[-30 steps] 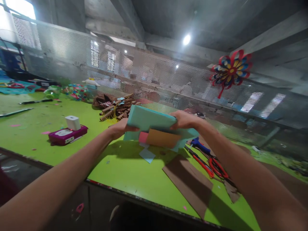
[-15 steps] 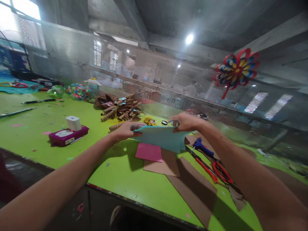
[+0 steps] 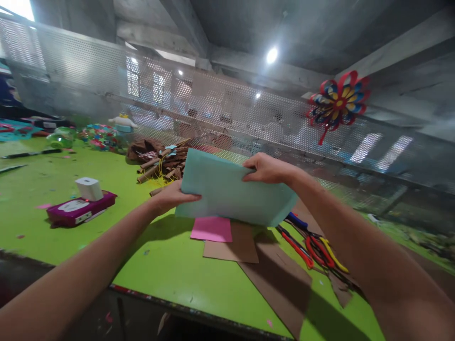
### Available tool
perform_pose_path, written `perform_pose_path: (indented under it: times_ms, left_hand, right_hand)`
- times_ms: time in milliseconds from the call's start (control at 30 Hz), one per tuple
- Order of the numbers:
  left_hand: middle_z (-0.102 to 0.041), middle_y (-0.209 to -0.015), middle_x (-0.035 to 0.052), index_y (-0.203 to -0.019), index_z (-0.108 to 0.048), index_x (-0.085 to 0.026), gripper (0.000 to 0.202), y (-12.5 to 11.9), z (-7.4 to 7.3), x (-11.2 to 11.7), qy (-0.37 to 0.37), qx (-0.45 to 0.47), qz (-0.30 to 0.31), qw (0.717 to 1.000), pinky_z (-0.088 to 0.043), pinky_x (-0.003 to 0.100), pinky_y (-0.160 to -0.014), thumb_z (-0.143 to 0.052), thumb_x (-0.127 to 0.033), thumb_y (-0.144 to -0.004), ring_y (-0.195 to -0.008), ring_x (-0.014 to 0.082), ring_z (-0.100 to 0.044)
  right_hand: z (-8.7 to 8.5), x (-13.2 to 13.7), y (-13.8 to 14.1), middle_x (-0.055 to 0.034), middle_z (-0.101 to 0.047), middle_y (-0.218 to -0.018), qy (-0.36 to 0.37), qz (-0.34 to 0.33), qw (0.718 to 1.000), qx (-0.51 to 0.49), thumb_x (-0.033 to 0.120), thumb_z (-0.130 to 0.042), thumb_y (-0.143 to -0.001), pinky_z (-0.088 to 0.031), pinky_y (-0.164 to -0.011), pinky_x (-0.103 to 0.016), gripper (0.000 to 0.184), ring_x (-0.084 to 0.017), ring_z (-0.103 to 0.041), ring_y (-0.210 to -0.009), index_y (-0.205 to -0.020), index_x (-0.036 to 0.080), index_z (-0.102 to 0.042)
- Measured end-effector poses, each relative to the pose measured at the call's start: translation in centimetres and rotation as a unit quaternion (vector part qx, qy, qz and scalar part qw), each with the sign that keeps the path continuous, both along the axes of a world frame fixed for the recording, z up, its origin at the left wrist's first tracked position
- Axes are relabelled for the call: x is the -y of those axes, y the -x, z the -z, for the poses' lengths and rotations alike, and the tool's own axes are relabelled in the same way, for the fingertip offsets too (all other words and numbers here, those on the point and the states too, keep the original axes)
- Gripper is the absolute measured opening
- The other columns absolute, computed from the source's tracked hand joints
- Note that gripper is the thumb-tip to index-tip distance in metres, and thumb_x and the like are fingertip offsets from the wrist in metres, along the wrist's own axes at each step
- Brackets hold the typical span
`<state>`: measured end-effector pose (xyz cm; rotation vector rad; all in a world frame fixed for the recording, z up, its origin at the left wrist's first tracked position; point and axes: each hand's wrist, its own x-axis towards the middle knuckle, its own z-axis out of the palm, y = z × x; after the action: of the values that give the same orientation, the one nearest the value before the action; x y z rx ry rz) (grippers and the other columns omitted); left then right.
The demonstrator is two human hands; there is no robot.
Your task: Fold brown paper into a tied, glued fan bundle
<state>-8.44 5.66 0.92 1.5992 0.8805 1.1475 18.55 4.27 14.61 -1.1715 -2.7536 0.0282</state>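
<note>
A large teal paper sheet (image 3: pixel 231 194) is held up above the green table (image 3: pixel 170 265), tilted toward me. My left hand (image 3: pixel 170 195) pinches its left edge, and my right hand (image 3: pixel 268 169) grips its top right edge. Below the sheet lie a pink paper square (image 3: pixel 212 229) and a brown cardboard piece (image 3: pixel 234 246), flat on the table.
A long brown cardboard strip (image 3: pixel 280 279) lies at the right front, with red scissors and coloured tools (image 3: pixel 313 246) beside it. A magenta box with a white cube (image 3: pixel 80 208) sits at the left. Brown paper rolls (image 3: pixel 159 161) lie by the mesh wall, where a paper pinwheel (image 3: pixel 337 104) hangs.
The pink and brown pieces dropped from the held stack onto the table. The teal sheet went flat and edge-on, then was raised and tilted to face me.
</note>
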Motion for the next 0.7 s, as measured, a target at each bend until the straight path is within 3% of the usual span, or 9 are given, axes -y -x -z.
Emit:
perform_pose_path:
  times_ms: [67,133,267,400,467,533,633,700]
  left_hand:
    - [-0.071,-0.087,0.0082,-0.081,-0.073,-0.017,0.031,0.3,-0.2,0.4,0.017,0.008,-0.005,1.0,-0.054,0.04,-0.074,-0.077,-0.025,-0.052,-0.077,0.0258,-0.065]
    - [-0.071,-0.088,0.0088,-0.08,-0.074,-0.017,0.029,0.6,-0.1,0.5,0.022,0.026,-0.01,0.999,-0.054,0.041,-0.075,-0.076,-0.027,-0.054,-0.078,0.0266,-0.065]
    - [-0.07,-0.096,0.0116,-0.088,-0.072,-0.017,0.036,1.2,0.8,0.2,0.053,0.072,-0.014,0.996,-0.054,0.042,-0.076,-0.078,-0.026,-0.053,-0.081,0.0276,-0.065]
    - [-0.069,-0.099,0.0136,-0.088,-0.071,-0.017,0.038,1.3,1.5,-0.3,0.088,0.1,-0.013,0.991,-0.055,0.044,-0.075,-0.079,-0.026,-0.052,-0.082,0.0292,-0.065]
    - [-0.069,-0.098,0.014,-0.086,-0.071,-0.016,0.037,1.2,1.6,-0.4,0.098,0.104,-0.015,0.99,-0.055,0.044,-0.074,-0.079,-0.026,-0.052,-0.081,0.0296,-0.065]
    - [-0.07,-0.094,0.0143,-0.085,-0.071,-0.015,0.035,1.1,1.6,-0.4,0.107,0.096,-0.02,0.989,-0.056,0.043,-0.071,-0.079,-0.026,-0.052,-0.079,0.0294,-0.066]
    - [-0.07,-0.093,0.0152,-0.083,-0.072,-0.014,0.034,1.1,1.4,0.0,0.115,0.077,-0.023,0.99,-0.057,0.042,-0.069,-0.08,-0.027,-0.052,-0.076,0.0289,-0.066]
    - [-0.07,-0.095,0.0158,-0.084,-0.072,-0.014,0.035,1.1,1.2,0.2,0.112,0.07,-0.018,0.991,-0.056,0.042,-0.072,-0.08,-0.026,-0.052,-0.079,0.0292,-0.066]
  right_hand:
    - [-0.5,0.4,-0.6,0.0019,-0.058,-0.069,0.017,-0.004,1.0,0.011,0.03,-0.062,-0.07,-0.035,-0.057,-0.022,0.019,-0.011,-0.049,-0.064,-0.081,0.016,-0.067]
    - [-0.6,0.8,-2.3,-0.0006,-0.064,-0.08,0.049,0.017,0.999,-0.004,0.035,-0.068,-0.066,-0.04,-0.062,-0.023,0.035,-0.014,-0.053,-0.072,-0.096,0.017,-0.067]
    - [1.0,1.9,-8.0,-0.0055,-0.064,-0.107,0.12,0.108,0.976,-0.143,0.042,-0.07,-0.064,-0.045,-0.077,-0.028,0.053,-0.02,-0.057,-0.093,-0.111,0.02,-0.062]
    - [5.7,2.8,-11.7,-0.0081,-0.066,-0.101,0.184,0.139,0.909,-0.347,0.046,-0.074,-0.057,-0.048,-0.077,-0.034,0.054,-0.024,-0.061,-0.091,-0.102,0.018,-0.065]
    - [8.6,3.1,-11.7,-0.0107,-0.066,-0.102,0.208,0.121,0.85,-0.469,0.053,-0.072,-0.055,-0.049,-0.079,-0.036,0.059,-0.026,-0.062,-0.093,-0.102,0.018,-0.065]
    - [11.3,3.4,-10.9,-0.0125,-0.066,-0.103,0.255,0.109,0.808,-0.52,0.053,-0.074,-0.049,-0.051,-0.078,-0.039,0.064,-0.028,-0.062,-0.094,-0.103,0.019,-0.064]
    - [14.2,4.0,-9.1,-0.0105,-0.066,-0.107,0.273,0.116,0.78,-0.551,0.042,-0.078,-0.049,-0.052,-0.08,-0.04,0.061,-0.028,-0.062,-0.096,-0.105,0.023,-0.063]
    - [15.0,4.2,-8.3,-0.0086,-0.066,-0.108,0.262,0.124,0.767,-0.573,0.034,-0.08,-0.05,-0.052,-0.082,-0.04,0.056,-0.027,-0.063,-0.096,-0.103,0.024,-0.063]
